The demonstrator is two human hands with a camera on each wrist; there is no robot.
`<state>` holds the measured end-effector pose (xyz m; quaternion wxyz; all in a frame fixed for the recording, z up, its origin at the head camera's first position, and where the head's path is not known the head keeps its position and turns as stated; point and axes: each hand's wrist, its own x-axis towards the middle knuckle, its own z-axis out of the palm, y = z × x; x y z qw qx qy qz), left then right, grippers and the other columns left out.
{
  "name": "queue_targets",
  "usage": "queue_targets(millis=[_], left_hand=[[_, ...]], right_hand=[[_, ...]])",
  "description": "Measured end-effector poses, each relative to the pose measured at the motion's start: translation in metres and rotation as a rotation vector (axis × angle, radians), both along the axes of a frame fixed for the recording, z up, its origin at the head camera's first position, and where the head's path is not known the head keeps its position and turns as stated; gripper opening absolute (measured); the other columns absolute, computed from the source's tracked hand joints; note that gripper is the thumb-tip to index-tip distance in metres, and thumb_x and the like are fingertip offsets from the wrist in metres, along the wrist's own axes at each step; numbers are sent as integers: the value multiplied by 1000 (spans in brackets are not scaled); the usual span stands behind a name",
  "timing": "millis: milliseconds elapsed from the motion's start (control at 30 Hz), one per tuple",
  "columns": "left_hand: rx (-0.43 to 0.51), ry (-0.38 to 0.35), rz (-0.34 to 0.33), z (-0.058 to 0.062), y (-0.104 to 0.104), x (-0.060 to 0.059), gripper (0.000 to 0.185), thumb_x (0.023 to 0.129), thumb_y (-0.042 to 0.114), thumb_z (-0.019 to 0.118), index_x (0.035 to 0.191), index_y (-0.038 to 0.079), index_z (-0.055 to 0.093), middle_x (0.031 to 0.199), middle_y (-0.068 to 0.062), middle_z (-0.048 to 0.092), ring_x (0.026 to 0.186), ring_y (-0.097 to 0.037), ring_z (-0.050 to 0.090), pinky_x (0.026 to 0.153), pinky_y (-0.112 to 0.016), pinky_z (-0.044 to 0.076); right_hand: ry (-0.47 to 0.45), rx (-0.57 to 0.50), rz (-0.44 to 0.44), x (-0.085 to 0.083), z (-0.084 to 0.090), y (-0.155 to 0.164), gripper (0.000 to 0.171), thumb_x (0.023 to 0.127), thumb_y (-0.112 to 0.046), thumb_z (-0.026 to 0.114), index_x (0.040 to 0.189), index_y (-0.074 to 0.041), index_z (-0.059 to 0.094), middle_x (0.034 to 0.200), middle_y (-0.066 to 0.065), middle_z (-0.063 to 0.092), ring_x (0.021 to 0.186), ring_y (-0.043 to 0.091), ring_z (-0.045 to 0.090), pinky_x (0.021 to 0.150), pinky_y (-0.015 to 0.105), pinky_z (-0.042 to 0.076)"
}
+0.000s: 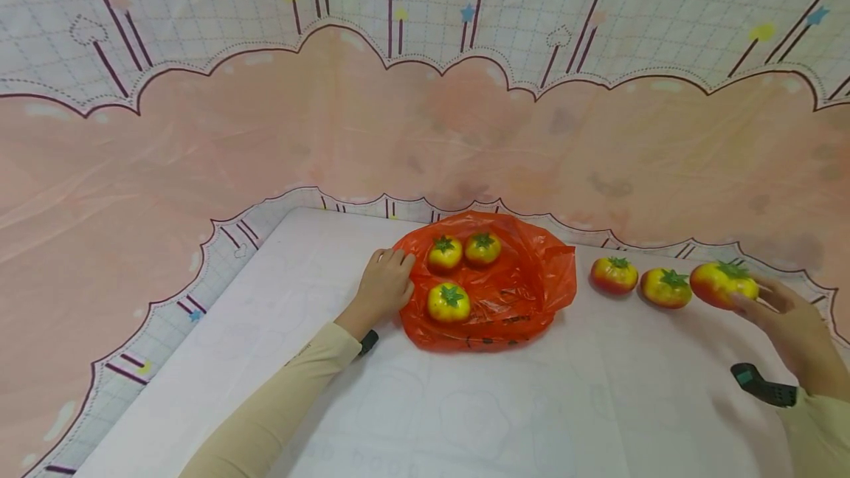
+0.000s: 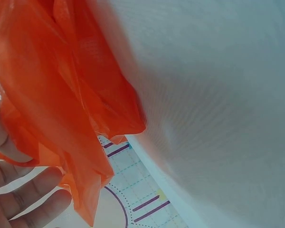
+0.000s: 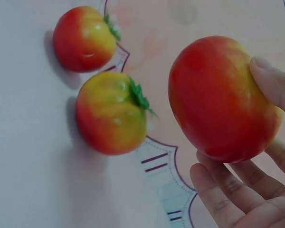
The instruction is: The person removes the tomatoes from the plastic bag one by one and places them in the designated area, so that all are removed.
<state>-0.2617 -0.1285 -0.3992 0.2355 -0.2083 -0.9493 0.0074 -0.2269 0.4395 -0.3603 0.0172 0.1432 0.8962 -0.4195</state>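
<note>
A red plastic bag [image 1: 514, 293] lies spread on the table, with three yellow-and-red tomatoes [image 1: 448, 304] on it, green leaves upward. My left hand [image 1: 385, 282] grips the bag's left edge; in the left wrist view the crumpled bag [image 2: 52, 95] passes between thumb and fingers. On the right, my right hand [image 1: 793, 319] holds another tomato [image 1: 720, 286] above the table. The right wrist view shows the thumb on one side of this tomato [image 3: 223, 102] and the fingers under it. Two more tomatoes, one nearer the bag [image 1: 614, 276] and one nearer the hand [image 1: 665, 288], sit between.
The white table [image 1: 451, 411] extends in front of the bag. Its back and left edges meet a pink-and-white patterned cloth [image 1: 465, 131], which rises behind like a wall. A dark band [image 1: 764, 386] is on the right wrist.
</note>
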Motion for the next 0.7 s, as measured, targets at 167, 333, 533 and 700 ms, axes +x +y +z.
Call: queue_targets(millis=[167, 333, 533, 700], left_hand=[[-1, -9, 4, 1, 0, 1, 25, 80, 18, 64, 100, 7, 56, 95, -11, 61, 94, -28, 58, 93, -43, 45], [1, 7, -2, 0, 0, 1, 24, 79, 18, 64, 99, 6, 57, 94, -11, 61, 92, -27, 59, 92, -43, 45], [3, 35, -15, -1, 0, 0, 22, 79, 17, 64, 96, 6, 57, 91, -11, 61, 89, -28, 60, 89, -43, 46], [-3, 23, -9, -1, 0, 0, 23, 79, 18, 65, 98, 6, 57, 93, -11, 61, 91, -27, 59, 90, -42, 46]], right_hand=[[13, -34, -38, 0, -9, 3, 81, 93, -46, 46, 149, -3, 6, 151, 33, -2, 133, 61, 6, 100, 73, 16], [1, -70, -82, -2, -15, 5, 83, 92, -47, 48, 150, -5, 5, 152, 30, -5, 135, 59, 3, 101, 71, 15], [-14, -102, -121, 0, -19, 5, 86, 91, -49, 49, 150, -6, 3, 153, 28, -7, 136, 57, 0, 103, 70, 14], [-21, -111, -139, 1, -21, 4, 85, 92, -47, 50, 150, -7, 2, 153, 27, -8, 137, 56, -1, 105, 68, 14]])
